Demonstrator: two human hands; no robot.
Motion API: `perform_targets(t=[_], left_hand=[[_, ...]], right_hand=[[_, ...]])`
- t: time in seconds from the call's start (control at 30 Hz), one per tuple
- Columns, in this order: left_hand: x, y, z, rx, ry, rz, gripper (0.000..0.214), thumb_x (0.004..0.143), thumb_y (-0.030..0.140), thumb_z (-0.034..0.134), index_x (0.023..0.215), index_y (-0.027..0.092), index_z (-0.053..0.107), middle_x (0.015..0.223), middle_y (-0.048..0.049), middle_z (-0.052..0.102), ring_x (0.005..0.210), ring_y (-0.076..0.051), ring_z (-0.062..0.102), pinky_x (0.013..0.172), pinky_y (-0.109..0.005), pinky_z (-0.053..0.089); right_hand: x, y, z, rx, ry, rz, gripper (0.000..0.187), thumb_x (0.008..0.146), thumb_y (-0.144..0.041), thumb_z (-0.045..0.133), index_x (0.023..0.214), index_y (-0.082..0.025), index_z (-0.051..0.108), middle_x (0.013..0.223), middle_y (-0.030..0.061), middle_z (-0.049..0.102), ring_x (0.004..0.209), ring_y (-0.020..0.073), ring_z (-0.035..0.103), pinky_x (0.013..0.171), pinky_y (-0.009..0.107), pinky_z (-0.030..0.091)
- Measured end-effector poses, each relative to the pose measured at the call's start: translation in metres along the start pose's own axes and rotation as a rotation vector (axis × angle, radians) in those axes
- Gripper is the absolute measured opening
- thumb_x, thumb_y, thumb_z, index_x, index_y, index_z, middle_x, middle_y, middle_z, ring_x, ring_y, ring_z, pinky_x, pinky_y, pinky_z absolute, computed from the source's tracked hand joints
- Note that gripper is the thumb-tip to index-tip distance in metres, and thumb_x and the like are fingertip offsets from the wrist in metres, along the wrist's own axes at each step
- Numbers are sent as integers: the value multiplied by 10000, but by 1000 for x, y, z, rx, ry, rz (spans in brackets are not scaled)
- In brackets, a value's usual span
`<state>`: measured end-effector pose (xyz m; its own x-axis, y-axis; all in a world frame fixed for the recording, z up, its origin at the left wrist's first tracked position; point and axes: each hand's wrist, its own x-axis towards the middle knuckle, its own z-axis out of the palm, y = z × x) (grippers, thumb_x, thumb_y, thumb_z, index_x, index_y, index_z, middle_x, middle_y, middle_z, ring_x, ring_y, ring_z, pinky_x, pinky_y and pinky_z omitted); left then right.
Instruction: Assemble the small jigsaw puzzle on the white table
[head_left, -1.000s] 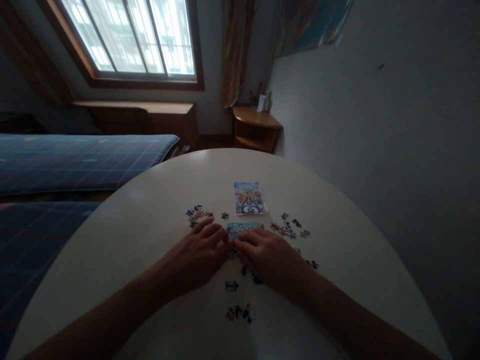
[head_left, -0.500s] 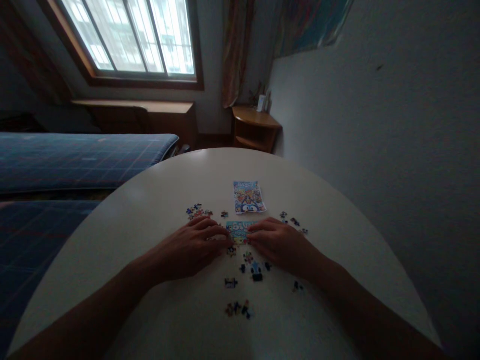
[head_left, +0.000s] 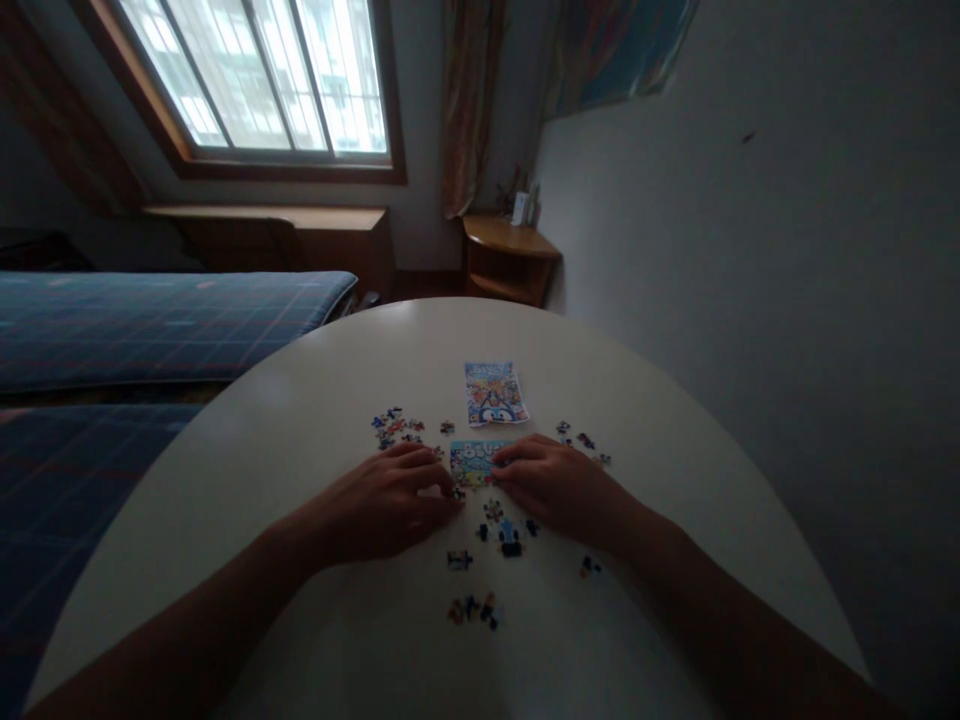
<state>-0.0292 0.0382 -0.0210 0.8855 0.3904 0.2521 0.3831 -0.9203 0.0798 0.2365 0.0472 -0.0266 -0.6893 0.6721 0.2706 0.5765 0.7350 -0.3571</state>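
A small joined strip of blue puzzle pieces [head_left: 474, 462] lies on the round white table [head_left: 315, 400]. My left hand [head_left: 386, 498] rests palm down at its left edge, fingers curled and touching it. At the strip's right edge my right hand [head_left: 556, 482] lies the same way, its fingertips pressed on the pieces. A colourful picture card [head_left: 493, 392] sits just beyond the strip. Loose pieces [head_left: 501, 525] lie between and below my hands.
More loose pieces lie in a left cluster [head_left: 391, 427], a right cluster [head_left: 577, 442] and a near group [head_left: 472, 608]. A blue checked bed [head_left: 150, 320] is at the left. A wooden corner shelf [head_left: 510, 255] and a grey wall [head_left: 750, 250] stand beyond.
My right hand has moved up and to the right, from over the loose pieces to the strip's right edge, uncovering several pieces. My left hand has barely shifted.
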Motion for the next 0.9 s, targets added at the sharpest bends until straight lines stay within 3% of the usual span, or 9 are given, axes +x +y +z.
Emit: perform_targets(t=[0.37, 0.47, 0.6, 0.77, 0.9], left_hand=[[-1, -3, 6, 66, 38, -33, 131, 983, 243, 539, 1041, 261, 655, 993, -11, 669, 857, -170, 576, 805, -318, 449], [-3, -8, 10, 31, 80, -100, 159, 978, 266, 551, 1100, 263, 652, 1044, -17, 681, 943, -179, 596, 888, -339, 459], [-5, -15, 12, -58, 107, -160, 225, 945, 295, 595, 1159, 247, 641, 1151, -33, 690, 1100, -201, 593, 1037, -403, 414], [-6, -21, 14, -140, 92, -141, 228, 934, 277, 606, 1156, 258, 653, 1180, -28, 690, 1119, -197, 594, 1005, -385, 448], [-6, -23, 15, -157, 96, -160, 213, 918, 270, 634, 1127, 268, 676, 1163, -17, 700, 1098, -193, 607, 1003, -384, 449]], right_hand=[[-1, 1, 0, 1, 16, -14, 171, 925, -190, 577, 984, -211, 735, 1056, 62, 723, 961, 176, 659, 876, 349, 536], [1, -3, 3, -5, 55, 8, 141, 919, -197, 590, 971, -198, 721, 1023, 70, 720, 962, 187, 649, 890, 370, 526], [6, -16, 12, 9, 149, 89, 49, 861, -194, 669, 895, -199, 704, 976, 64, 695, 957, 196, 621, 889, 370, 510], [11, -39, 27, 47, 170, 160, 53, 794, -223, 746, 825, -212, 703, 987, 48, 678, 949, 211, 599, 903, 390, 479], [13, -48, 31, 32, 135, 233, 110, 780, -251, 762, 872, -213, 714, 1027, 53, 681, 997, 247, 584, 934, 441, 450]])
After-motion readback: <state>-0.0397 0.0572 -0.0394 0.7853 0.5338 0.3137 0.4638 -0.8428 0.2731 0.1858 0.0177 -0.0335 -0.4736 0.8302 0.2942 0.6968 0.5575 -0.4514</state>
